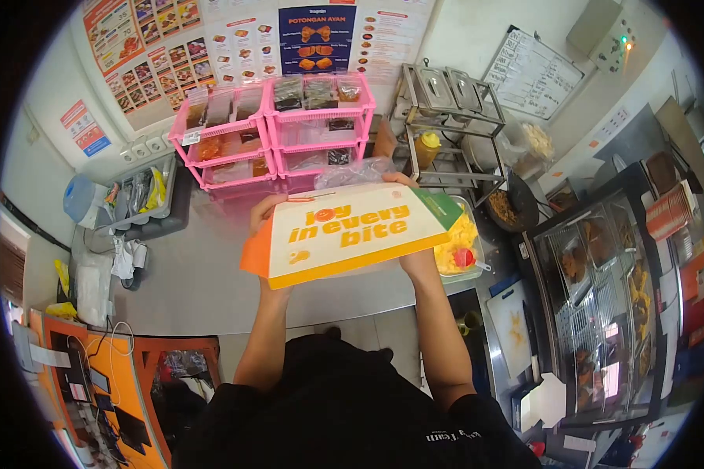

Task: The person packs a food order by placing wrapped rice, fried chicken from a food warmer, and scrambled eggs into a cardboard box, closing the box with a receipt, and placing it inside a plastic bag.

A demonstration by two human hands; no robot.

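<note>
Two holds here: left fingers (267, 209) and right fingers (400, 180) clamp the white, orange and green cardboard box (352, 224). I see it between them, long axis crosswise, above the grey metal bench (184, 277).

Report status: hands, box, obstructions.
Left fingers, right fingers holding white trapezoidal cardboard box with orange and green ends. Box above grey metal counter. Crumpled clear plastic bag behind; nothing visibly blocking.

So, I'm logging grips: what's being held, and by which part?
A printed carton: left hand at its orange end, right hand on its far edge near the green end.
</note>
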